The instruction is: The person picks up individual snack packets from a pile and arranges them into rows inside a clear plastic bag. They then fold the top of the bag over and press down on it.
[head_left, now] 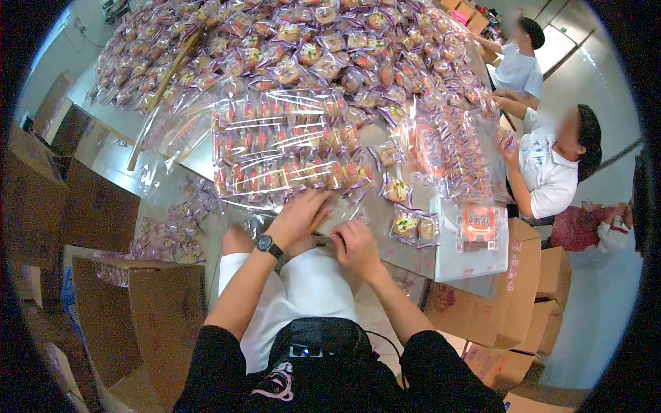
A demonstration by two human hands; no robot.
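A large clear plastic bag [289,144] lies in front of me, packed with rows of small wrapped pastries with purple-edged wrappers. My left hand [305,215], with a black watch on its wrist, is closed on the near edge of this bag. Just to the right and nearer to me, my right hand [354,246] is closed in a pinch on the loose film at the same edge. Its fingertips are partly hidden. A few single wrapped pastries [397,191] lie right of the bag.
A big heap of wrapped pastries [310,51] covers the table's far side, with a wooden strip [165,96] at left. Another filled bag [454,155] and a stack of printed bags [475,241] lie right. Cardboard boxes [138,323] stand around; two people in white shirts work at right.
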